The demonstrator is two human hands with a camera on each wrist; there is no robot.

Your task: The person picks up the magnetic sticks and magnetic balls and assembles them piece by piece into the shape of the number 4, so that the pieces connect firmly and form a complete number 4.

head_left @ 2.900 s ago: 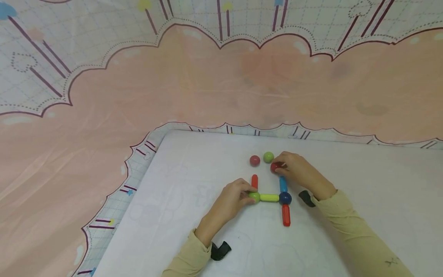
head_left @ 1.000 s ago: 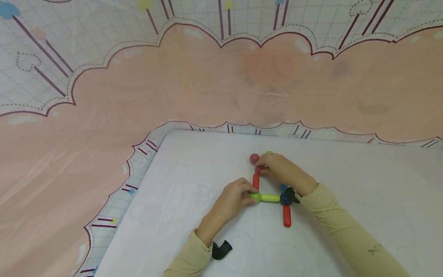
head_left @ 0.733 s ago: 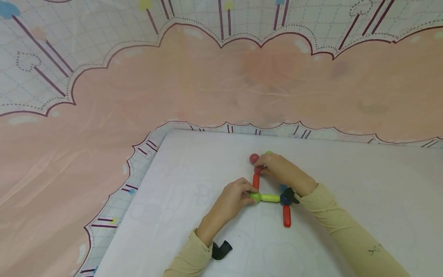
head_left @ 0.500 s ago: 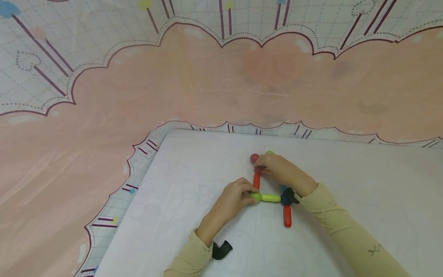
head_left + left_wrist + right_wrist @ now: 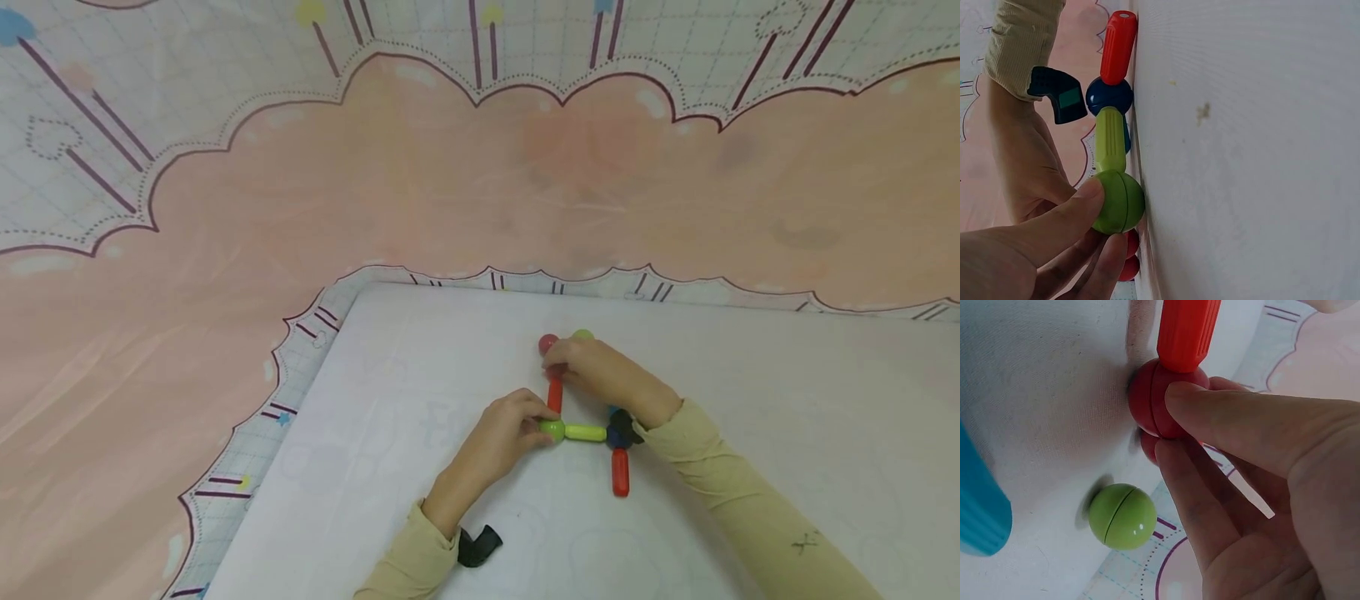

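My left hand (image 5: 498,433) pinches a green ball (image 5: 1124,203) between thumb and fingers. A yellow-green rod (image 5: 585,433) joins that ball to a dark blue ball (image 5: 1107,94), which also bears a red rod (image 5: 620,473) on its near side and a blue rod (image 5: 982,500), partly hidden, on its far side. Another red rod (image 5: 555,394) runs away from the green ball. At its far end, my right hand (image 5: 611,379) pinches a red ball (image 5: 1147,400); in the right wrist view the rod's end touches this ball.
Behind the right hand lie a second red ball (image 5: 548,342) and a loose green ball (image 5: 1122,515). Everything rests on a white tabletop (image 5: 420,350), its far and left edges bordered by a patterned peach cloth (image 5: 225,317). Black straps (image 5: 480,547) are at both wrists.
My right hand has carried the red ball leftward from beyond the blue rod to the far end of the left red rod. The left hand has stayed on the green ball.
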